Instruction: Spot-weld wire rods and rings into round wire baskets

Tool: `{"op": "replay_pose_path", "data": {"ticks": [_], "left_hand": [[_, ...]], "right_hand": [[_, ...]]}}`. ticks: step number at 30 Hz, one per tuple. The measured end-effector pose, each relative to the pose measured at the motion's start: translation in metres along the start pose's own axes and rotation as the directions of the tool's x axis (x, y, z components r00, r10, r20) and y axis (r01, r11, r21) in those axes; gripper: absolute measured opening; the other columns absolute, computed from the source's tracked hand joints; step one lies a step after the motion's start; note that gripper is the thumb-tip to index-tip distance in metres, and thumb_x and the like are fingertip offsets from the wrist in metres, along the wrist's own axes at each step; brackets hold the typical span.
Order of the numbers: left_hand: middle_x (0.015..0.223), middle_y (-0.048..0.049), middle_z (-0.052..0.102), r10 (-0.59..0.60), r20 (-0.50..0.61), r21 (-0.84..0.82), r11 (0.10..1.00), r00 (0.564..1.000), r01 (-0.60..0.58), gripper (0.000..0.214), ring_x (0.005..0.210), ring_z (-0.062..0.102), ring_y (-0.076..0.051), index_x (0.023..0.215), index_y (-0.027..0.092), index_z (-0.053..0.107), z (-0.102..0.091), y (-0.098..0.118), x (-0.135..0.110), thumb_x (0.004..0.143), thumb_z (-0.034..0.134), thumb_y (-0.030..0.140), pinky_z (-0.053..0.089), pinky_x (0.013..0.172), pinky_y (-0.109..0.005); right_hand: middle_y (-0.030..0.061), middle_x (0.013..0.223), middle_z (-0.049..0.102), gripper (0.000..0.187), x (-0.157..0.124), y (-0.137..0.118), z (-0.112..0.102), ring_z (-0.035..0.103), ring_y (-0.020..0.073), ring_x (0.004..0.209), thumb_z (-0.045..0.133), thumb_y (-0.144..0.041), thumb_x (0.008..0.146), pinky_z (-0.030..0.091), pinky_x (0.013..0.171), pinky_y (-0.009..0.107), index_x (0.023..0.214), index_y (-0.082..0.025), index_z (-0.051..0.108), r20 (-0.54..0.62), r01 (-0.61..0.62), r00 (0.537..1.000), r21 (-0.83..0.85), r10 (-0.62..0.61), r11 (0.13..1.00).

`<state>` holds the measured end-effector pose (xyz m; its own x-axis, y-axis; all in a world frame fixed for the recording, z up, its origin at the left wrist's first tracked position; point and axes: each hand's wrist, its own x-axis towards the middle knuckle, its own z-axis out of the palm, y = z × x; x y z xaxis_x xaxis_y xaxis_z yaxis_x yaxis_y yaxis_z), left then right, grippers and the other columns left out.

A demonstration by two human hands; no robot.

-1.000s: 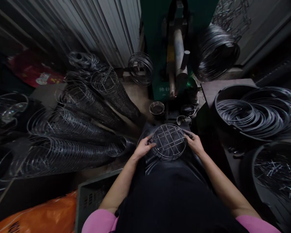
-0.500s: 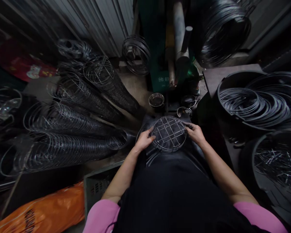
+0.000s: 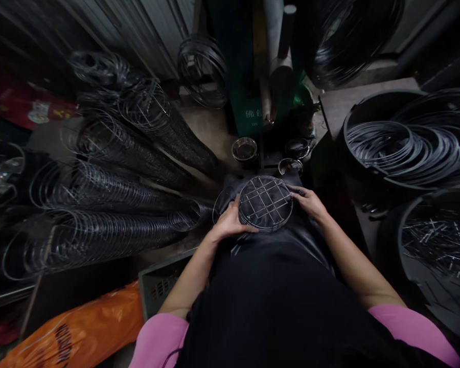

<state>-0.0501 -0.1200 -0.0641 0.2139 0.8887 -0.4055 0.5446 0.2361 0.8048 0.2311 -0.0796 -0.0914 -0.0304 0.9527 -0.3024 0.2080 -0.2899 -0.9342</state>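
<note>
A round wire rack (image 3: pixel 268 203) lies over the dark covering on my lap, its crossed wires inside a ring that looks doubled. My left hand (image 3: pixel 228 220) grips the rack's left rim, thumb stretched along the near edge and fingers along the left side. On the opposite side, the fingers of my right hand (image 3: pixel 308 203) close on the right rim. Their tips are dark and partly hidden. A loose wire hoop (image 3: pixel 214 207) shows just left of my left hand.
Several stacks of wire racks (image 3: pixel 111 235) lean at left. A green machine (image 3: pixel 245 112) stands ahead, with small round dishes (image 3: pixel 244 149) below it. At right are a tub of wire rings (image 3: pixel 383 176) and a tub of short rods (image 3: pixel 408 240). An orange bag (image 3: pixel 88 327) lies lower left.
My left hand has spread wider, its thumb now reaching further along the rack's near rim. The rack has turned slightly. My right hand stays at the right rim. The camera view has shifted a little.
</note>
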Motion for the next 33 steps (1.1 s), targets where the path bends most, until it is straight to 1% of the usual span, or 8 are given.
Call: {"op": "replay_pose_path", "data": {"ticks": [5,9,12,15,19,22,28,33], "left_hand": [[0.129,-0.0196,0.040,-0.041,-0.157,0.125,0.990,0.987,0.061,0.120,0.119,0.040,-0.039,0.139,0.016,0.027,0.022,0.008,-0.003,0.038,0.084,0.050,0.034,0.096,-0.044],[0.089,-0.0018,0.054,-0.085,-0.261,-0.222,0.975,0.961,0.026,0.118,0.081,0.056,-0.017,0.138,0.018,0.029,-0.012,0.002,-0.006,0.037,0.087,0.038,0.044,0.073,-0.027],[0.062,0.0086,0.041,-0.097,-0.482,-0.534,0.821,0.871,-0.204,0.084,0.051,0.042,-0.004,0.127,0.017,0.045,-0.054,0.014,-0.009,0.053,0.082,0.034,0.036,0.052,-0.017],[0.049,0.0110,0.030,-0.050,-0.577,-0.701,0.543,0.815,-0.462,0.050,0.039,0.025,-0.002,0.108,0.017,0.060,-0.075,0.045,-0.009,0.064,0.076,0.033,0.023,0.039,-0.015],[0.048,0.0100,0.027,-0.065,-0.528,-0.841,0.178,0.847,-0.511,0.030,0.037,0.023,-0.003,0.097,0.020,0.063,-0.053,0.086,-0.001,0.072,0.071,0.032,0.019,0.036,-0.015],[0.050,0.0087,0.028,-0.102,-0.414,-0.910,0.014,0.904,-0.415,0.021,0.039,0.026,-0.003,0.096,0.021,0.062,-0.021,0.099,0.002,0.078,0.066,0.031,0.021,0.037,-0.015],[0.054,0.0071,0.029,-0.090,-0.278,-0.952,-0.103,0.956,-0.287,0.014,0.043,0.030,-0.003,0.092,0.021,0.061,0.006,0.095,-0.006,0.080,0.063,0.027,0.025,0.041,-0.015],[0.057,0.0062,0.030,-0.063,-0.343,-0.931,-0.107,0.937,-0.348,0.012,0.045,0.030,-0.004,0.092,0.022,0.061,0.005,0.100,-0.011,0.082,0.061,0.030,0.026,0.042,-0.016]], "right_hand": [[0.0042,0.102,0.069,0.033,-0.004,-0.003,0.004,0.062,0.0207,0.098,0.064,-0.032,0.072,0.044,0.093,0.037,0.102,-0.021,0.068,-0.034,-0.018,0.999,0.026,0.018,0.999],[0.0061,0.086,0.071,0.042,-0.011,-0.008,-0.005,0.064,0.0192,0.078,0.065,-0.039,0.070,0.052,0.071,0.033,0.105,-0.016,0.067,-0.180,0.006,0.984,0.016,-0.003,1.000],[0.0043,0.070,0.068,0.046,-0.017,-0.023,-0.011,0.060,0.0161,0.059,0.060,-0.046,0.073,0.049,0.054,0.029,0.105,-0.014,0.066,-0.271,0.023,0.962,0.011,-0.019,1.000],[0.0059,0.077,0.070,0.039,-0.024,-0.050,-0.002,0.063,0.0193,0.069,0.059,-0.046,0.074,0.051,0.063,0.032,0.098,-0.017,0.070,-0.197,0.120,0.973,-0.021,-0.122,0.993],[0.0065,0.095,0.071,0.033,-0.037,-0.083,0.029,0.062,0.0249,0.094,0.061,-0.045,0.073,0.047,0.086,0.039,0.094,-0.022,0.071,0.025,0.230,0.973,-0.068,-0.229,0.971],[0.0059,0.089,0.072,0.035,-0.044,-0.092,0.047,0.063,0.0233,0.093,0.057,-0.045,0.077,0.047,0.085,0.038,0.100,-0.022,0.068,0.035,0.241,0.970,-0.061,-0.239,0.969],[0.0057,0.082,0.068,0.032,-0.045,-0.083,0.042,0.061,0.0198,0.077,0.060,-0.048,0.074,0.049,0.071,0.031,0.088,-0.019,0.062,-0.268,0.243,0.932,-0.035,-0.244,0.969],[0.0077,0.084,0.068,0.037,-0.048,-0.076,0.040,0.062,0.0213,0.078,0.056,-0.050,0.076,0.049,0.069,0.032,0.095,-0.018,0.063,-0.226,0.222,0.948,-0.046,-0.226,0.974]]}}
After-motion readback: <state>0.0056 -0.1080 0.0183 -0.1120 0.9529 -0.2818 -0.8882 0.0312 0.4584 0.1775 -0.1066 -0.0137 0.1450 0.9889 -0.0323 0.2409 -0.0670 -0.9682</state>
